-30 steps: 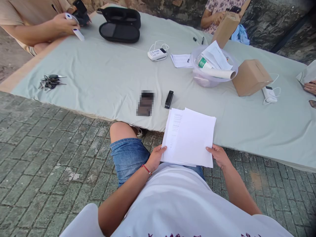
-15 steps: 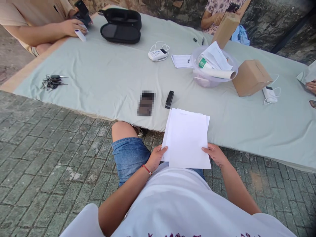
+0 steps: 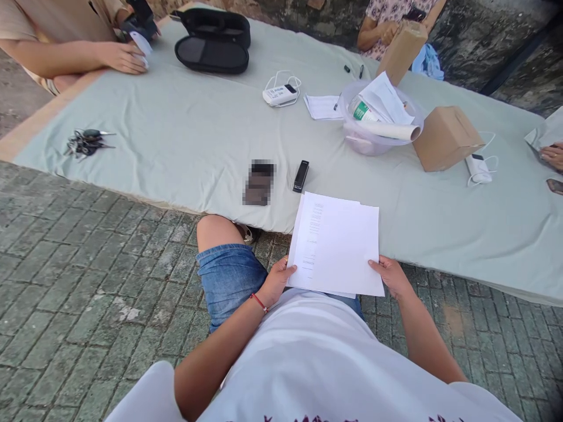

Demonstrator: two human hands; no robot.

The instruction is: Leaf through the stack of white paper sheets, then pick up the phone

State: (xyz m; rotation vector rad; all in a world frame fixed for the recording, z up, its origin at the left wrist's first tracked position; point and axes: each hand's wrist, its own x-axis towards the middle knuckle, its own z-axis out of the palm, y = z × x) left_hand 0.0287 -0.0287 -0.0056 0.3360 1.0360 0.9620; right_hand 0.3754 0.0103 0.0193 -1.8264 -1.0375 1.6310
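Note:
White paper sheets (image 3: 347, 246) lie fanned between my two hands, over my lap and the near table edge. My left hand (image 3: 277, 281) is closed on their left side, thumb on top. At the right edge, my right hand (image 3: 390, 274) pinches a sheet between thumb and fingers. Lines of print show on the sheet beneath, along the left part; the top sheet looks blank. Just beyond the paper is a black stapler (image 3: 301, 176), and left of it a dark, pixelated flat object (image 3: 258, 183). Neither is touched by my hands.
On the cloth-covered table (image 3: 185, 135) are keys (image 3: 88, 142), an open black case (image 3: 213, 44), a white corded device (image 3: 280, 95), a plastic basin (image 3: 367, 145) holding papers and a cardboard box (image 3: 448, 140). Other people's hands (image 3: 125, 57) are at the far left, far side and right edge.
My right hand has moved slightly right with the top sheet, uncovering printed lines on the sheet below. My left hand stays on the left side. The co-worker at left has raised a small white object.

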